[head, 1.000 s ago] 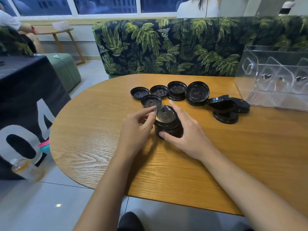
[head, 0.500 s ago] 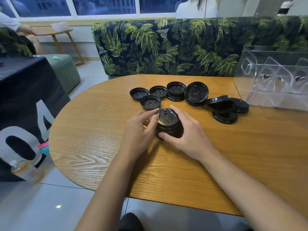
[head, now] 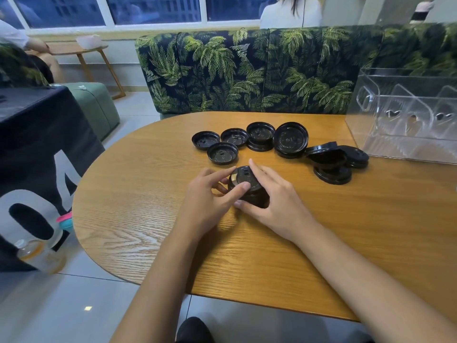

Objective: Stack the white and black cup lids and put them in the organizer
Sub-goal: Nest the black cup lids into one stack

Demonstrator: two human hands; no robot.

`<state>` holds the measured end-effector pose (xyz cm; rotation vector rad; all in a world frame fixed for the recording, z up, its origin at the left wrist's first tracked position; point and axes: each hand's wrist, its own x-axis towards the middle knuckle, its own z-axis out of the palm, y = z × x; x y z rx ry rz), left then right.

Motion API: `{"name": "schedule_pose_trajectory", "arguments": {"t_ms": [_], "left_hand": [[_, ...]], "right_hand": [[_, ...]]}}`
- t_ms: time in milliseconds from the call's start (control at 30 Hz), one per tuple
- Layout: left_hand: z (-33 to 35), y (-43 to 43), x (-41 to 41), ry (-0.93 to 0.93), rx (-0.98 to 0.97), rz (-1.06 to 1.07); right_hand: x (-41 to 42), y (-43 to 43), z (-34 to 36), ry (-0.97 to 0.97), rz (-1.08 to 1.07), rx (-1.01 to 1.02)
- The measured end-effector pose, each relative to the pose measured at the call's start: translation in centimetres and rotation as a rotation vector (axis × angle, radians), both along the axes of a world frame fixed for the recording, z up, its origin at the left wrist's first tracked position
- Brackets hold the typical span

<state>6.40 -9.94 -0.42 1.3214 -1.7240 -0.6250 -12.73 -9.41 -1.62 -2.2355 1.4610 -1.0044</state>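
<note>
While left hand [head: 207, 194] and right hand [head: 274, 201] clasp lid stack [head: 241, 175] — embossed lettering [head: 254, 186] unreadable.

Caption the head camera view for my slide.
Left hand and right hand grip black lid stack on wooden table.

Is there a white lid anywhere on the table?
No, everything on the table is black, both the loose lids and the stack held between the left hand and right hand.
</note>
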Motion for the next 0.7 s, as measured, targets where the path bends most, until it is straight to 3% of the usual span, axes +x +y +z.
{"name": "schedule_pose_trajectory", "arguments": {"t_ms": [267,533,700], "left_hand": [[0.3,-0.5,0.1,0.006,-0.011,-0.040],[-0.8,-4.9,0.5,-0.415,-0.235,0.136],[-0.9,-6.7,0.1,-0.460,-0.134,0.153]], "right_hand": [[0.1,-0.2,0.0,0.024,-0.065,-0.027],[-0.1,-0.6,-0.1,-0.032,-0.118,-0.009],[-0.3,-0.7,0.0,-0.057,-0.125,0.003]]}}
